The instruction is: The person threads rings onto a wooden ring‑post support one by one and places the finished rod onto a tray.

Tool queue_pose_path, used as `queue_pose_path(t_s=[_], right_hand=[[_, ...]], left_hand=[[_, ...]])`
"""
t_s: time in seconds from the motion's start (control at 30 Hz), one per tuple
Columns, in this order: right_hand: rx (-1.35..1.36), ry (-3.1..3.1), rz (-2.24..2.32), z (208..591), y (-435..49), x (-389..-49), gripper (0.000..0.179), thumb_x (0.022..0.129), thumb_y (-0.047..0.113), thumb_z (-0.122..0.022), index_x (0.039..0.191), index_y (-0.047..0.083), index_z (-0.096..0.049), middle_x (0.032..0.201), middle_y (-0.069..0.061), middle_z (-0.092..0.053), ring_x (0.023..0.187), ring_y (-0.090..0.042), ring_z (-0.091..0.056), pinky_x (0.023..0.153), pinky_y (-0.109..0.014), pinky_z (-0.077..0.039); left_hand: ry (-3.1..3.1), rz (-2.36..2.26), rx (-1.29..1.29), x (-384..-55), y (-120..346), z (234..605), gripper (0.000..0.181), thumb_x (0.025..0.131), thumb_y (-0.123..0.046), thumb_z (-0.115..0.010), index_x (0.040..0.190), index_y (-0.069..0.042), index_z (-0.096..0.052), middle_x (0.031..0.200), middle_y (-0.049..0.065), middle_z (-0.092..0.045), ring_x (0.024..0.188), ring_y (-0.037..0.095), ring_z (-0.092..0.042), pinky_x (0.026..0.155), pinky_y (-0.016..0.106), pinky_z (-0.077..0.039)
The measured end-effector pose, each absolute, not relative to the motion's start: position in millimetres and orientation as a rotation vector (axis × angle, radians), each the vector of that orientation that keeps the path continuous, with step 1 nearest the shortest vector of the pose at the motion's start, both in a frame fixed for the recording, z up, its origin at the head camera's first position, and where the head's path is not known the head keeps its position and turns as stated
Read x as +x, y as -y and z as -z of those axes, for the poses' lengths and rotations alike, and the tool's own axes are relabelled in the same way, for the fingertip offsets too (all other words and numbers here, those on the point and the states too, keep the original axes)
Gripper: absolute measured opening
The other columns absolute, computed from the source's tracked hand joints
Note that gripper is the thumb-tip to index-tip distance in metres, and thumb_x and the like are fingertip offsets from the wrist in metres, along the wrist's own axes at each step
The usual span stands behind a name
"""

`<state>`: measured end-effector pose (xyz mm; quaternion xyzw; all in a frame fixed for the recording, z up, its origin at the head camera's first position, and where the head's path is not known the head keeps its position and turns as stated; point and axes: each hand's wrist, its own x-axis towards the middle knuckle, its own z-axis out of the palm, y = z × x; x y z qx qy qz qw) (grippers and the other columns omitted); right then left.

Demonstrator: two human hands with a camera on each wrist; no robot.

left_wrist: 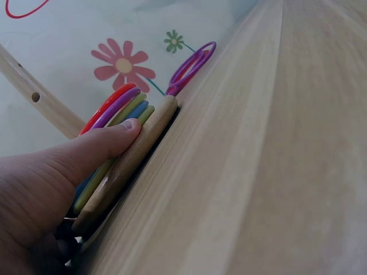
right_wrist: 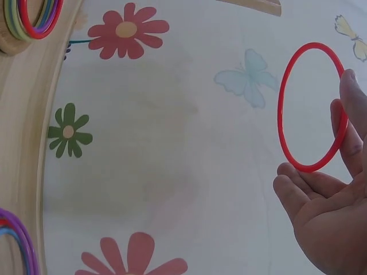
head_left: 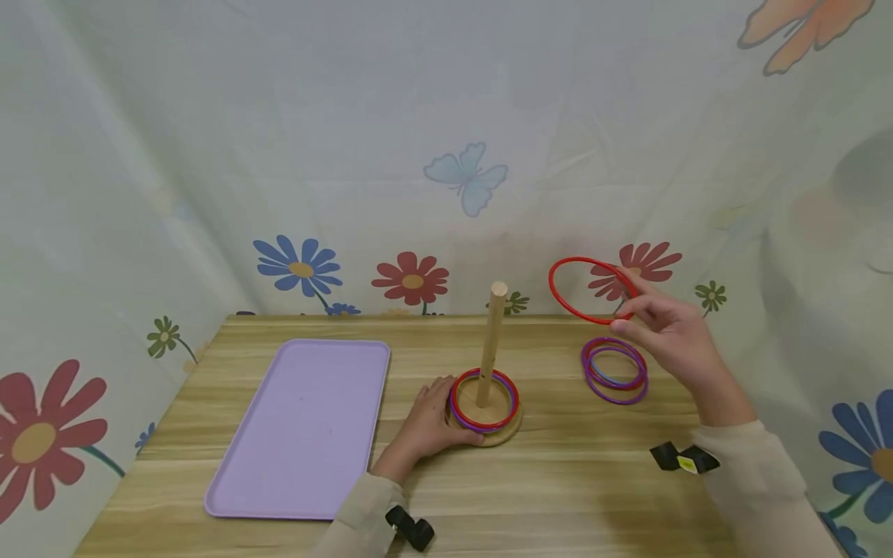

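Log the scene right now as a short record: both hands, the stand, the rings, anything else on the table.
Fixture: round-based wooden peg stand, upright on wood-grain table
Left hand: grips the stand's base
Right hand: pinches thin red ring, raised above the table, right of the peg
Held ring: clear of the peg
Stacked: multicoloured thin rings around the peg; red on top, purple beneath
Loose: overlapping purple, red and blue rings on the table, right of the stand; exact count unclear
Also present: lilac rectangular tray, left of the stand

lilac tray (head_left: 300, 434), L on wood tbl (head_left: 558, 496) | bkgd cloth (head_left: 593, 93) w/ flwrs (head_left: 412, 282) (+ blue btfly (head_left: 469, 182))
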<state>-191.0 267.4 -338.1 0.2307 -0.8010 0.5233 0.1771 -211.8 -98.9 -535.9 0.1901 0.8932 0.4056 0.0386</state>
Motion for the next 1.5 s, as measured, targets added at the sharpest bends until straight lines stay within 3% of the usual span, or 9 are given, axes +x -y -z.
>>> queue_pose_path(t_s=[0.3,0.53,0.9,1.13,1.33,1.5], right_hand=[[0.693,2.248,-1.549,330.8,-252.3,-197.1,0.011,0.094,-0.004,-0.076,0.093,-0.011,-0.068,0.159,-0.028,-0.045,0.157,-0.032,-0.031,0.108,-0.017,-0.045],[0.751,2.196,-1.613,329.4,-244.2,-201.4,0.004,0.093,-0.010,-0.073,0.093,-0.009,-0.070,0.160,-0.030,-0.042,0.153,-0.024,-0.040,0.111,-0.019,-0.043],[0.844,2.108,-1.712,332.0,-231.2,-207.3,0.007,0.093,-0.013,-0.072,0.093,-0.006,-0.071,0.159,-0.032,-0.042,0.142,-0.010,-0.053,0.111,-0.022,-0.044],[0.876,2.108,-1.697,330.3,-221.9,-208.0,0.006,0.092,-0.011,-0.075,0.092,-0.006,-0.072,0.158,-0.035,-0.040,0.148,-0.016,-0.047,0.111,-0.023,-0.045],[0.935,2.115,-1.701,330.4,-213.0,-209.7,0.006,0.092,-0.011,-0.075,0.091,-0.008,-0.070,0.158,-0.035,-0.040,0.144,-0.014,-0.051,0.113,-0.024,-0.044],[0.887,2.195,-1.719,332.3,-205.4,-208.8,0.009,0.094,-0.005,-0.076,0.092,-0.009,-0.069,0.161,-0.029,-0.041,0.153,-0.030,-0.038,0.112,-0.021,-0.044]], left_hand=[[-2.739,-1.263,0.594,-212.2,99.7,535.8,0.121,0.069,-0.052,-0.097,0.160,0.002,-0.037,0.163,0.024,-0.040,0.158,0.041,-0.025,0.131,0.056,-0.011],[-2.743,-1.260,0.615,-212.0,98.7,536.5,0.120,0.068,-0.053,-0.097,0.159,0.000,-0.039,0.162,0.022,-0.042,0.157,0.041,-0.027,0.130,0.057,-0.011],[-2.736,-1.257,0.594,-211.2,98.9,536.8,0.121,0.069,-0.052,-0.097,0.160,0.002,-0.038,0.163,0.023,-0.041,0.158,0.042,-0.025,0.131,0.055,-0.011],[-2.735,-1.264,0.600,-210.8,98.6,537.1,0.121,0.069,-0.051,-0.098,0.159,0.003,-0.038,0.163,0.023,-0.041,0.158,0.042,-0.025,0.131,0.055,-0.011],[-2.741,-1.258,0.605,-210.0,98.8,536.8,0.120,0.069,-0.051,-0.097,0.159,0.001,-0.039,0.162,0.022,-0.042,0.157,0.041,-0.025,0.131,0.056,-0.012],[-2.740,-1.263,0.607,-209.6,98.8,535.2,0.118,0.068,-0.051,-0.098,0.158,-0.001,-0.040,0.161,0.021,-0.043,0.157,0.042,-0.026,0.130,0.056,-0.012]])
